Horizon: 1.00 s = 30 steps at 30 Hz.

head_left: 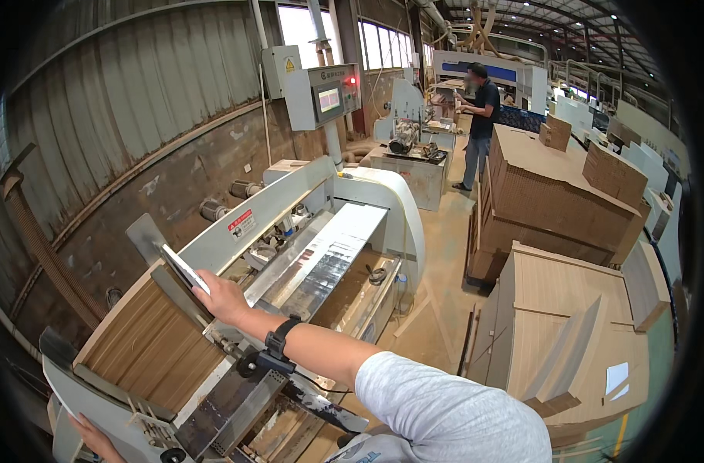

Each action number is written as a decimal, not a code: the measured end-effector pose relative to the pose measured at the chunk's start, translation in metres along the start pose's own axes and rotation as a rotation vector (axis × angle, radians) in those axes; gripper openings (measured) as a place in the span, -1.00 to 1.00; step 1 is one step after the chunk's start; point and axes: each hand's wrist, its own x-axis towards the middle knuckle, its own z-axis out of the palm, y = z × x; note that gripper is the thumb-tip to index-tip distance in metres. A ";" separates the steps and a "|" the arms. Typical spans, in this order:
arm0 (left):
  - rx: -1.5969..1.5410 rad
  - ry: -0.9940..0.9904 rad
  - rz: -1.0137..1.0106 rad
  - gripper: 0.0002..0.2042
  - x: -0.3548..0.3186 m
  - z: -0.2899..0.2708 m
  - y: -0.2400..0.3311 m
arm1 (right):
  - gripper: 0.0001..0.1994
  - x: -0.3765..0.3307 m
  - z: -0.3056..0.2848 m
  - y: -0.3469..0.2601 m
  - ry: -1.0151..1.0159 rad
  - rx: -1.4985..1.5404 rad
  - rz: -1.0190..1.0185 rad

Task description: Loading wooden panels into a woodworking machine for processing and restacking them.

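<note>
My right hand (222,298) reaches across the machine, its fingers closed round the near end of a flat white bar (184,269). The bar stands tilted beside a stack of thin brown boards (155,343), held on edge between the machine's plates. At the lower left, my left hand (96,440) lies against the machine's white side panel (86,386). Its visible fingers are stretched out and hold nothing I can see; the rest is cut off by the frame's rim. A black band with a small device (278,339) sits on my right wrist.
A long white board (344,239) lies along the machine bed. Beyond it stands a control box with a screen (321,99) and a red light. Stacked brown boards (568,309) fill the right side. Farther off, a person in dark clothes (483,116) stands at another machine.
</note>
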 end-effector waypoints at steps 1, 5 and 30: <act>-0.010 0.020 -0.001 -0.52 0.000 0.003 -0.005 | -0.66 0.000 0.001 0.000 0.000 -0.001 -0.001; -0.127 -0.029 -0.078 -0.52 0.005 0.018 -0.013 | -0.66 -0.001 -0.002 0.005 0.015 0.011 -0.001; -0.174 -0.025 -0.023 -0.52 0.004 0.021 -0.025 | -0.63 -0.001 0.001 0.004 0.003 0.029 0.009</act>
